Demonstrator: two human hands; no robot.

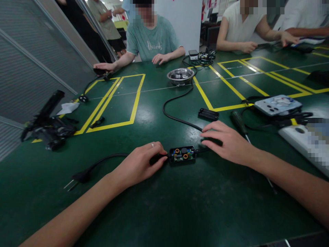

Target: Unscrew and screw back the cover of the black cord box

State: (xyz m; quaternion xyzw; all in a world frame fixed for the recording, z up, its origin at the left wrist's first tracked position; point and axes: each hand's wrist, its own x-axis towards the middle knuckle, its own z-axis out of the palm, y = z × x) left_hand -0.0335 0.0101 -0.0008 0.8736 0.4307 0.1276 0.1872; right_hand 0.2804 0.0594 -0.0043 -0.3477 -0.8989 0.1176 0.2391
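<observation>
In the head view, a small black casing lies uncovered on the green table, with a circuit board and copper-coloured coils inside. My left hand pinches the black power cord where it enters the casing's left end; a two-pin plug lies at that cord's far end. On the other side, my right hand curls loosely round the black cable near the casing's right end, its fingers partly hiding it. Beyond this hand rests a black casing cover. A screwdriver lies partly under my right forearm.
A metal bowl with small parts stands further back. At right are a phone and a white power strip; at left, a black strapped device. Several people are across the table, including a person in a green shirt.
</observation>
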